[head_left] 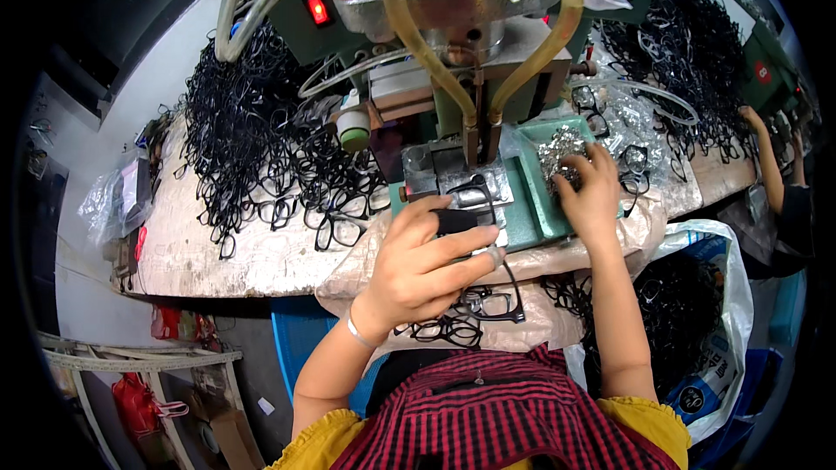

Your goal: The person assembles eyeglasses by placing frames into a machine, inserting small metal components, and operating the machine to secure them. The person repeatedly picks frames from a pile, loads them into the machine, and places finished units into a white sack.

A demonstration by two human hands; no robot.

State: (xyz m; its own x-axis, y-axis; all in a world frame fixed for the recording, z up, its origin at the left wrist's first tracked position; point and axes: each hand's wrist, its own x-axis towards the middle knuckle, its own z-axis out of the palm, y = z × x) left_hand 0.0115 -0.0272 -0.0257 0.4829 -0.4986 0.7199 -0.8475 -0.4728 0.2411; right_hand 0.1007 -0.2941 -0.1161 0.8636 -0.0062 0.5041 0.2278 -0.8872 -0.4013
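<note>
My left hand (427, 265) is closed on a black eyeglass frame (479, 193), held at the metal fixture under the press. A dark wrap or pad (455, 221) shows at its fingers; I cannot tell which. One temple of the frame hangs down toward me. My right hand (592, 196) reaches into a green tray (529, 200), its fingers curled in at a heap of small silvery metal parts (557, 152). Anything pinched there is too small to make out. Above the fixture stands the green press (470, 17), with two yellowish tubes (522, 78) running to its tip.
Large heaps of black eyeglass frames (252, 122) cover the table to the left, with another heap (679, 43) at far right. More frames (448, 331) lie near my lap. A white sack (736, 313) stands at my right. Another person's arm (766, 157) shows at the right edge.
</note>
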